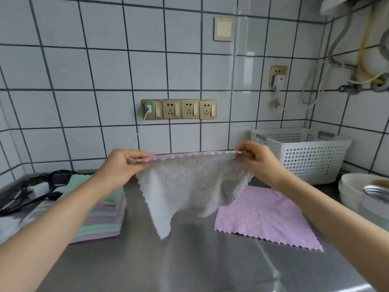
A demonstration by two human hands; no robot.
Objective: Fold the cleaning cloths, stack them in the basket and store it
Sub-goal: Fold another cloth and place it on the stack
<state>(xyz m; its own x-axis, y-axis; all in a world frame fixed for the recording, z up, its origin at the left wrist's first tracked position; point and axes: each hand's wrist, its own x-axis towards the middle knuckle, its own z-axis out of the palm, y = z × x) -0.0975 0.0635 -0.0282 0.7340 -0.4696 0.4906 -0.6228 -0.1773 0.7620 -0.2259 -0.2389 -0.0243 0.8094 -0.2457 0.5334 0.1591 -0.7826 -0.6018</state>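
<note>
Two hands hold one cleaning cloth [189, 182] up in the air above the steel counter [189, 260]: the left hand [124, 163] pinches its top left corner and the right hand [256, 159] pinches its top right corner, so the top edge runs taut between them while the rest hangs down in loose points. The cloth shows its pale grey-white face, with a pink strip along the top edge. Relative to this held cloth, a pink cloth [267, 218] lies spread flat on the counter to the lower right, partly behind its hanging edge. To the left sits a stack of cloths [103, 216] in green, pink and grey layers, with black cables [42, 186] just beyond it. Behind and to the right stands a white perforated basket [305, 154] against the tiled wall [84, 70]. Farther right is a stack of white bowls [353, 190]. Directly behind, on the wall, is a row of sockets [179, 109].
</note>
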